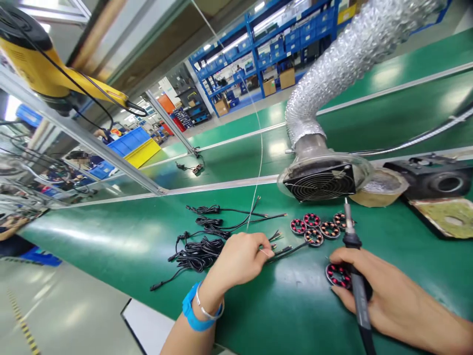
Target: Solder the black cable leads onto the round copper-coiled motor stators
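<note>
My left hand (242,259), with a blue band at the wrist, is closed in a pinch on a thin solder wire (261,148) hanging from above. Beneath and beside it lie black cables (205,251), their stripped ends near my fingertips. A soldering iron (359,296) is gripped in my right hand (388,291), its tip pointing up and away from me. The thumb and fingers of that hand also reach around a ring-shaped motor stator (338,275) with red coils, partly hidden by the hand. Beyond it sit several more stators (313,237) with red or copper windings.
A fume extractor with a round grille (321,185) and silver duct (332,74) stands behind the stators. To the right is a black soldering iron stand (436,180) with a yellowish sponge (447,217). A yellow tool (48,64) hangs upper left. People work farther left.
</note>
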Demonstrator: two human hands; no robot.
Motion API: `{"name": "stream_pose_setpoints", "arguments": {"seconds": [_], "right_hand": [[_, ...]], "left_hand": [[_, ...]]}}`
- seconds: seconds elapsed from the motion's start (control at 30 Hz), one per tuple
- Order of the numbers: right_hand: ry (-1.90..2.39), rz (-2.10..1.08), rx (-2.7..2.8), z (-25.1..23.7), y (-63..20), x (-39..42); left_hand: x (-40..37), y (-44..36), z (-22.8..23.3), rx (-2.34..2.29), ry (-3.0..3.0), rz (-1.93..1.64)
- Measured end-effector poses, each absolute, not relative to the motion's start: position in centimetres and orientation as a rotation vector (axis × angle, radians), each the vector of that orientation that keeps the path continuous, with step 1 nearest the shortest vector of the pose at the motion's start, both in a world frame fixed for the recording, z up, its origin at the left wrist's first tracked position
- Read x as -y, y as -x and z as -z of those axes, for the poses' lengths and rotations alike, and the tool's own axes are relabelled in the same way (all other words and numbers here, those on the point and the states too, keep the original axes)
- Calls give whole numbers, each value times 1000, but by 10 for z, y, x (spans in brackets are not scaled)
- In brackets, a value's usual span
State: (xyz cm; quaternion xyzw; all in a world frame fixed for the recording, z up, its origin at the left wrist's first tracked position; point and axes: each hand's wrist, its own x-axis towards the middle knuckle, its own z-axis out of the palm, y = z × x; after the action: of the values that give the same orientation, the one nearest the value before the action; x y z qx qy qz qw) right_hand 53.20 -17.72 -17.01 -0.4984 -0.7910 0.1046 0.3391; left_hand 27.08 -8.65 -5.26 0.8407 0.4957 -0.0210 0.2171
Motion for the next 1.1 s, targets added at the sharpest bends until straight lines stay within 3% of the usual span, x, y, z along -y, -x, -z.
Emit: {"name": "stream_pose_setpoints", "arguments": {"seconds": [0.27, 0.57, 0.73, 0.9, 1.1], "right_hand": [[1313, -242, 2067, 173, -535, 173], [1340, -328, 2058, 169, -535, 174], [1331, -333, 2066, 169, -536, 175], [1336, -346, 2054, 171, -538, 174], [1365, -343, 1972, 179, -536, 174]], "left_hand": [[81, -198, 44, -1737, -2581, 580], [113, -176, 11, -1732, -2942, 199], [122, -178, 26, -1680, -3043, 146], [95, -165, 38, -1987, -2900, -336], [96, -147, 10, -2167, -2895, -1140]]}}
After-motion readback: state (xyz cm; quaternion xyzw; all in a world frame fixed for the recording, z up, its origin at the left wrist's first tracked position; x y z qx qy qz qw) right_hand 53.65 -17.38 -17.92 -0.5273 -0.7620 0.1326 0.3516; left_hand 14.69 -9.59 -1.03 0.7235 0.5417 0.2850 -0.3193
